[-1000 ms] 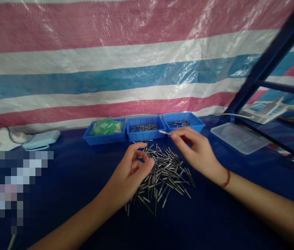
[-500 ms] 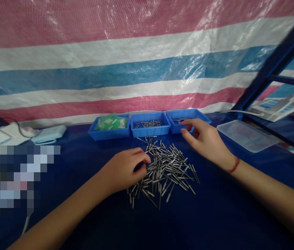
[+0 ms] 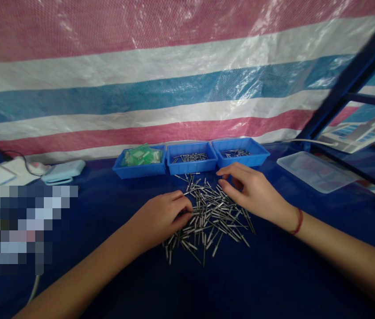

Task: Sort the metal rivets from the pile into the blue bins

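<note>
A loose pile of silvery blind rivets [image 3: 214, 212] with long thin stems lies on the dark blue tabletop [image 3: 187, 288]. At the pile's left edge is my left hand [image 3: 169, 215], its thumb and index finger pinched together on a rivet, mostly hidden by the fingertips. My right hand [image 3: 252, 188] hovers over the upper right of the pile, thumb and fingers curved and apart, with nothing visible between them. Behind the pile, rivets lie in the middle blue bin [image 3: 192, 167] and in the right blue bin [image 3: 243, 160].
The left blue bin [image 3: 140, 172] holds green and clear plastic packets. A translucent plastic lid [image 3: 316, 173] lies at the right, near a blue metal frame [image 3: 356, 75]. At the left are a light blue case [image 3: 63, 170] and white devices with cables. A striped tarp [image 3: 174, 79] hangs behind.
My right hand has moved back from the right bin toward the pile, leaving that bin's rivets in view. My left thumb and index finger have closed together at the pile.
</note>
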Demonstrator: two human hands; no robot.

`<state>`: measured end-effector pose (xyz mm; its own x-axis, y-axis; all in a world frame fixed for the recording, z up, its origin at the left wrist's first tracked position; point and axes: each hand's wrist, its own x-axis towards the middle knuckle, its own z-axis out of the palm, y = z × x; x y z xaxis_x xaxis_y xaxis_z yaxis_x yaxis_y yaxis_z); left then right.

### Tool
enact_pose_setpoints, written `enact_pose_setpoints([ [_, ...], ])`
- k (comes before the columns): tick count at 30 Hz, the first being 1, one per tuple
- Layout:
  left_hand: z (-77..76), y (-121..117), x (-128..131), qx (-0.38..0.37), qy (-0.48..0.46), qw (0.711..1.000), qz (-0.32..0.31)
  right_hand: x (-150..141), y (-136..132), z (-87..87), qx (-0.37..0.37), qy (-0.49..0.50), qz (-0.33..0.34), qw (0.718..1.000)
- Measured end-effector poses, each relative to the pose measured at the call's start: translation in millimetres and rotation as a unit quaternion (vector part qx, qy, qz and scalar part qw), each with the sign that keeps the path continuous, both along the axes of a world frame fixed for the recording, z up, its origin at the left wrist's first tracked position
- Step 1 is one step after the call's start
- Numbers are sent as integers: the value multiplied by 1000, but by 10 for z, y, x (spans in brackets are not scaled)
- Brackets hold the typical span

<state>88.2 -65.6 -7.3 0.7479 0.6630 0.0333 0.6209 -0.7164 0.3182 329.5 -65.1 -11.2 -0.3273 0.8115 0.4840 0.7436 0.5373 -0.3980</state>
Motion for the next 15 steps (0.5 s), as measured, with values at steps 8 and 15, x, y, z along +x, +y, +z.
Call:
enact_pose_setpoints([
  [8,-11,0,33,-21,-19,1000,13,-86,-83,-3,-26,-21,60,998],
  [15,89,-49,115,-78,-174,974,122,-197,-189,15,-91,38,99,990],
])
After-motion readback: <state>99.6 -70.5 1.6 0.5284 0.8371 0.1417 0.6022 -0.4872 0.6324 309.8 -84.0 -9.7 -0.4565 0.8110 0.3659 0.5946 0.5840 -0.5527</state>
